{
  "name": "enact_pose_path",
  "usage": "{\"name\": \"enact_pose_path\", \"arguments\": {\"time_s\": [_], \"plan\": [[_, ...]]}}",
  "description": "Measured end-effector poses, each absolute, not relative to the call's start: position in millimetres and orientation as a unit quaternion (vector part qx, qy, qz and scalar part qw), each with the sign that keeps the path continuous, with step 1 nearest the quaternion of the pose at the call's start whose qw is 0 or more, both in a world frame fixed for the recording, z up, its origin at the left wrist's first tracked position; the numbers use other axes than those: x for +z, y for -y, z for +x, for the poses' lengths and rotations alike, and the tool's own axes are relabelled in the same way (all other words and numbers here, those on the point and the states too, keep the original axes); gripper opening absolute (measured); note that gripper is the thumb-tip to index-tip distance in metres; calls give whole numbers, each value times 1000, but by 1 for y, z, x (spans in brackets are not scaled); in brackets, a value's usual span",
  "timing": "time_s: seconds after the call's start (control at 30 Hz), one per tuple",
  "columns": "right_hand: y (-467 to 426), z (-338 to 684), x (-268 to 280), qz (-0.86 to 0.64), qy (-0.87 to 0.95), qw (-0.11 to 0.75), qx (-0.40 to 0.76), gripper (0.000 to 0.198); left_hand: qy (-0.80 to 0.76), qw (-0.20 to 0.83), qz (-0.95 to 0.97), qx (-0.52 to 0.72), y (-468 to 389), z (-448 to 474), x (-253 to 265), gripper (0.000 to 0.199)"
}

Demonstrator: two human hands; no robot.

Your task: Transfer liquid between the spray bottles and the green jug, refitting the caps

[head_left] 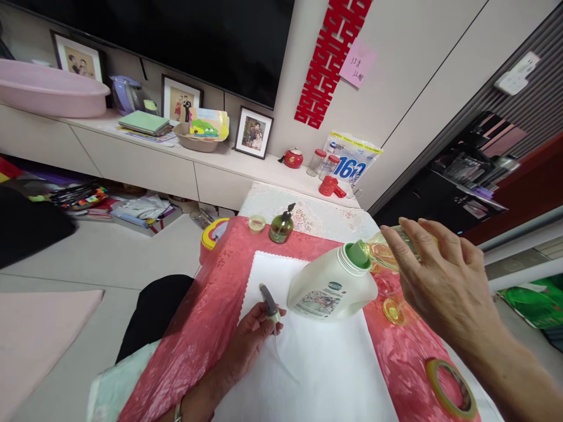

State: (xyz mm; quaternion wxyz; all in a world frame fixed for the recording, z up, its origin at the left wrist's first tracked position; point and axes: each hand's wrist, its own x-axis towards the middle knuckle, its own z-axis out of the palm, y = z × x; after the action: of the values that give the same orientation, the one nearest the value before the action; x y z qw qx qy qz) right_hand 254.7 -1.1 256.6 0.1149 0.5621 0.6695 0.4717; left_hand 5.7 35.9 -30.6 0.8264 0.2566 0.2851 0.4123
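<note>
My left hand (248,346) is closed on a grey pump head (269,302), whose thin clear tube hangs down over the white cloth (325,375). In my right hand (440,275) is a clear container (385,249) with yellowish liquid, tipped sideways. Its mouth meets the green spout of a white detergent jug (325,287); I cannot tell whether liquid is flowing. The jug leans on the cloth. Behind it stand a green pump bottle (282,227) with a black top and a small pale bowl (257,223). An amber glass (394,312) lies near my right wrist.
A roll of tape (432,375) lies on the red tablecloth (206,310) at the right. Beyond the table, a white cabinet (153,170) holds photo frames, a pink basin (53,91), red-lidded jars (316,162) and a plastic package (354,155). A yellow-rimmed stool (213,234) stands at the table's left.
</note>
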Motion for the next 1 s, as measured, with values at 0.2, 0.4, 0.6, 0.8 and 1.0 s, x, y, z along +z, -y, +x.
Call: {"name": "enact_pose_path", "arguments": {"time_s": [0.2,0.4,0.6,0.8,1.0], "plan": [[-2,252,259,547,-673,113,484,50,-276,829,258,413,-36,6,-34,44],[-3,255,258,547,-677,115,478,45,-278,828,259,412,-36,5,-34,44],[-2,253,263,540,-676,113,488,44,-279,829,258,411,-36,5,-34,43],[-2,250,267,530,-680,114,494,43,-281,828,258,412,-36,6,-33,44],[-4,246,272,538,-674,120,493,43,-283,825,263,412,-37,6,-35,45]]}}
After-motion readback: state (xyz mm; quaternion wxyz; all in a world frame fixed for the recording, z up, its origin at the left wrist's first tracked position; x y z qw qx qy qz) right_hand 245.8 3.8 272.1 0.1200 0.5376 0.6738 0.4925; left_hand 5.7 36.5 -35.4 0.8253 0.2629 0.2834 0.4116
